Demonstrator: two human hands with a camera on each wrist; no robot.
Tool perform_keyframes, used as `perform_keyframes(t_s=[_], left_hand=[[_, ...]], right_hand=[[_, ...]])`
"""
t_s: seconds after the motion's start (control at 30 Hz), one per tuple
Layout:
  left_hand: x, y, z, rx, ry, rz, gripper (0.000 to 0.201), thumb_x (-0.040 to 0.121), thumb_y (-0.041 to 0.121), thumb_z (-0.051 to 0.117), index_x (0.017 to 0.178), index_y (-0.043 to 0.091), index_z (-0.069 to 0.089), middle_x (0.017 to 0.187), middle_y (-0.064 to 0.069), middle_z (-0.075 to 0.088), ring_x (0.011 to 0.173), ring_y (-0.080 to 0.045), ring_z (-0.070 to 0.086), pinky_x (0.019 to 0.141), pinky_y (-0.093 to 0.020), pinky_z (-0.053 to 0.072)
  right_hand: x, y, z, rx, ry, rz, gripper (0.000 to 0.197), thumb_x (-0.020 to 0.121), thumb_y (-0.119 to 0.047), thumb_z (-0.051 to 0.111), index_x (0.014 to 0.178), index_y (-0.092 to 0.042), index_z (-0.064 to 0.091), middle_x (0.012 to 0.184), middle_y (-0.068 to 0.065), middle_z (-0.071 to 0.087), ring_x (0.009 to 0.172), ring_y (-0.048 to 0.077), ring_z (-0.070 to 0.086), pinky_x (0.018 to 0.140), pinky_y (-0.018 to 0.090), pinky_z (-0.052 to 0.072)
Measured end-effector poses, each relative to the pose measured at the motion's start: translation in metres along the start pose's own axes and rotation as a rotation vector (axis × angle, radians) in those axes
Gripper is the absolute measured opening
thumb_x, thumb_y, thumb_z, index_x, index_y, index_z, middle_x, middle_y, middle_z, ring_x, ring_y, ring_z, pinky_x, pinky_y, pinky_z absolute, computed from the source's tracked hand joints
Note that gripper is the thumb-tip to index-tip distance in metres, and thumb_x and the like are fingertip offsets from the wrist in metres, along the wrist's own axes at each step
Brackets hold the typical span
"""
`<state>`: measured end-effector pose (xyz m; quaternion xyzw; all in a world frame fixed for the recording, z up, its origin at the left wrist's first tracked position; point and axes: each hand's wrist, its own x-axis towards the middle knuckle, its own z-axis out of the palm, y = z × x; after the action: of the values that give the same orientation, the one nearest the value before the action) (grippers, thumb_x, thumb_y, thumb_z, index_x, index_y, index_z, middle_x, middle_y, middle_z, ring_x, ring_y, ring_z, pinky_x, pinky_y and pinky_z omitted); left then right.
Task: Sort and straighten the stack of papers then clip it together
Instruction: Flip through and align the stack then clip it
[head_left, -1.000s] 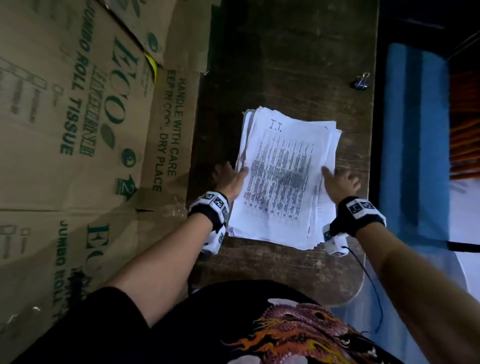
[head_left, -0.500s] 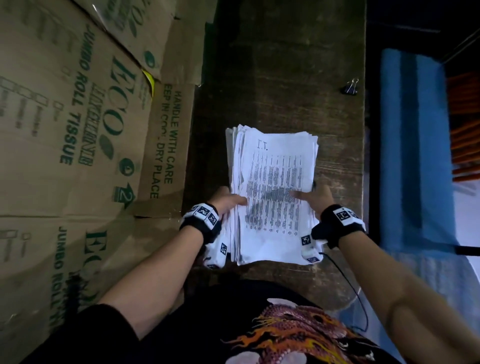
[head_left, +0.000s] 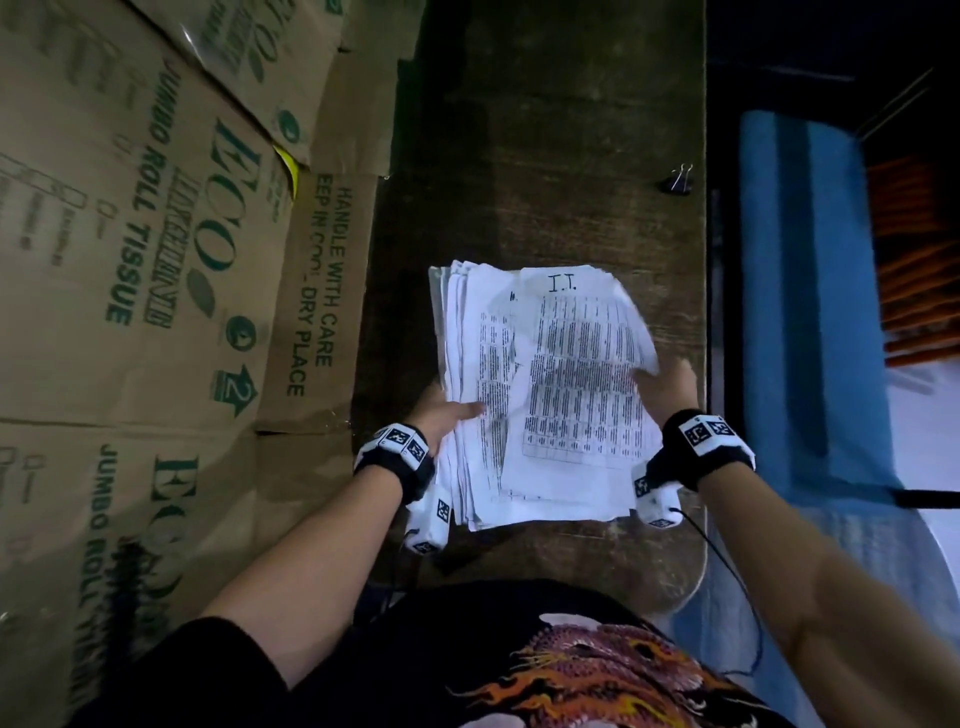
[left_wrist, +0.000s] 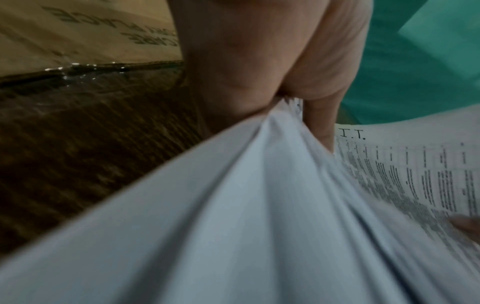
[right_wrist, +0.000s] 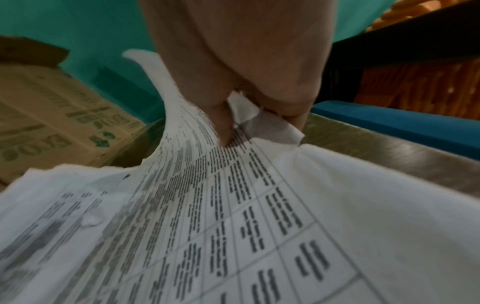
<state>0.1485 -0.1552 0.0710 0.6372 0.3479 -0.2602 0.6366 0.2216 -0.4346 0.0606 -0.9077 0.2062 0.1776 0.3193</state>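
A thick stack of printed white papers (head_left: 550, 395) is held up off the dark wooden table (head_left: 545, 156), its top sheet headed "I.T.". My left hand (head_left: 447, 413) grips the stack's left edge (left_wrist: 259, 185), thumb on top and fingers underneath. My right hand (head_left: 667, 387) pinches the right edge, thumb pressed on the print (right_wrist: 223, 131), and the top sheets bend upward there. The sheets are fanned unevenly along the left side. A black binder clip (head_left: 679, 179) lies on the table near its far right edge, away from both hands.
Large cardboard boxes (head_left: 145, 270) printed "JUMBO ROLL TISSUE" stand against the table's left side. A blue cushioned seat (head_left: 810, 312) runs along the right, beyond the table edge. Bare wood stretches beyond the stack.
The stack was flat on the table with hands at its sides; both hands squeezed it together, took hold and raised it. Now the right side of the top sheets curls up.
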Motion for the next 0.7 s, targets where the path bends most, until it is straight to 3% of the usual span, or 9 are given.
perform_keyframes(t_s=[0.1, 0.17, 0.27, 0.3, 0.4, 0.5, 0.53, 0.63, 0.7], left_hand=[[-0.004, 0.005, 0.005, 0.025, -0.003, 0.089, 0.08, 0.084, 0.007, 0.071, 0.148, 0.008, 0.024, 0.149, -0.003, 0.037, 0.138, -0.019, 0.034, 0.103, -0.024, 0.026], [-0.006, 0.01, -0.001, 0.051, 0.002, 0.148, 0.072, 0.083, 0.003, 0.07, 0.144, 0.009, 0.033, 0.132, 0.008, 0.043, 0.121, -0.011, 0.043, 0.093, -0.02, 0.031], [-0.006, 0.02, -0.031, -0.005, 0.043, 0.226, 0.06, 0.08, -0.008, 0.068, 0.134, 0.004, 0.046, 0.117, -0.003, 0.057, 0.114, -0.022, 0.057, 0.076, -0.018, 0.051], [-0.007, 0.023, -0.045, -0.024, 0.065, 0.253, 0.057, 0.079, -0.01, 0.068, 0.131, 0.002, 0.049, 0.114, -0.008, 0.06, 0.108, -0.026, 0.062, 0.075, -0.022, 0.054], [-0.007, 0.026, -0.096, -0.128, 0.126, 0.285, 0.054, 0.074, -0.005, 0.073, 0.125, -0.001, 0.055, 0.107, -0.008, 0.07, 0.091, -0.019, 0.069, 0.084, -0.039, 0.054], [-0.005, 0.024, -0.136, -0.191, 0.18, 0.242, 0.074, 0.058, 0.019, 0.088, 0.124, 0.006, 0.056, 0.113, -0.007, 0.07, 0.103, -0.022, 0.067, 0.089, -0.043, 0.053], [-0.008, 0.025, -0.139, -0.188, 0.158, 0.233, 0.071, 0.059, 0.019, 0.088, 0.121, 0.008, 0.057, 0.113, -0.006, 0.07, 0.104, -0.022, 0.067, 0.089, -0.043, 0.053], [-0.017, 0.029, -0.118, -0.197, 0.016, 0.285, 0.033, 0.075, -0.001, 0.074, 0.105, 0.01, 0.065, 0.091, 0.001, 0.076, 0.083, -0.012, 0.071, 0.075, -0.03, 0.057], [-0.022, 0.028, -0.092, -0.147, -0.062, 0.262, 0.044, 0.069, 0.006, 0.081, 0.108, 0.015, 0.065, 0.097, 0.001, 0.075, 0.09, -0.015, 0.07, 0.082, -0.034, 0.057]], right_hand=[[-0.004, 0.001, 0.001, 0.086, -0.069, -0.025, 0.038, 0.081, -0.018, 0.078, 0.113, -0.002, 0.063, 0.101, 0.004, 0.064, 0.095, 0.019, 0.061, 0.08, 0.029, 0.046], [-0.004, 0.004, -0.002, 0.071, -0.081, 0.011, 0.039, 0.079, -0.016, 0.08, 0.11, 0.002, 0.064, 0.102, 0.01, 0.066, 0.095, 0.022, 0.063, 0.076, 0.03, 0.045], [0.006, 0.021, -0.02, 0.065, -0.056, 0.057, 0.036, 0.08, -0.012, 0.079, 0.105, 0.007, 0.062, 0.097, 0.011, 0.063, 0.093, 0.023, 0.062, 0.073, 0.03, 0.042], [0.011, 0.03, -0.028, 0.07, -0.036, 0.067, 0.038, 0.078, -0.013, 0.08, 0.104, 0.008, 0.062, 0.098, 0.012, 0.065, 0.093, 0.026, 0.064, 0.073, 0.03, 0.043], [0.015, 0.045, -0.045, 0.034, -0.004, 0.081, 0.035, 0.077, -0.01, 0.08, 0.104, 0.008, 0.065, 0.097, 0.013, 0.068, 0.087, 0.023, 0.064, 0.074, 0.029, 0.044], [0.011, 0.039, -0.039, -0.005, -0.017, 0.074, 0.039, 0.077, -0.013, 0.081, 0.105, 0.007, 0.063, 0.102, 0.012, 0.068, 0.089, 0.025, 0.065, 0.077, 0.031, 0.049], [0.01, 0.035, -0.032, 0.015, -0.034, 0.064, 0.043, 0.076, -0.015, 0.081, 0.108, 0.007, 0.063, 0.106, 0.013, 0.069, 0.092, 0.025, 0.066, 0.078, 0.032, 0.05], [0.006, 0.005, -0.002, 0.023, -0.169, 0.068, 0.035, 0.083, -0.012, 0.074, 0.109, 0.009, 0.063, 0.107, 0.019, 0.067, 0.093, 0.026, 0.064, 0.074, 0.031, 0.044], [-0.002, -0.021, 0.013, 0.054, -0.279, 0.087, 0.018, 0.093, -0.009, 0.059, 0.101, 0.008, 0.061, 0.101, 0.024, 0.068, 0.079, 0.028, 0.064, 0.067, 0.029, 0.046]])
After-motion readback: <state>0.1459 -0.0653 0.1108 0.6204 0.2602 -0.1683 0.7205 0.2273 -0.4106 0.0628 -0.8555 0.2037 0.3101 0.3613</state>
